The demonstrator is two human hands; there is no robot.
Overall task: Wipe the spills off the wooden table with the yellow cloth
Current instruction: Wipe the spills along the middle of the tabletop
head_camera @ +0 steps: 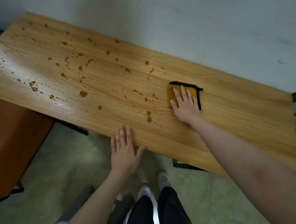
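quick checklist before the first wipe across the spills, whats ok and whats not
1. Cloth under the wiping hand: ok. The right hand lies flat, fingers spread, on the yellow cloth.
2. Cloth flat on the wooden table: ok, it looks folded and lying flat.
3. Spills located: ok. Amber spills spread from just left of the cloth to the table's far left end.
4. Spills cleared: not ok, none look wiped yet.
5. Wiping path free: ok, only liquid lies on the top.
6. Table steadied: cannot tell. The left hand is open at the near edge, but whether it presses is unclear.
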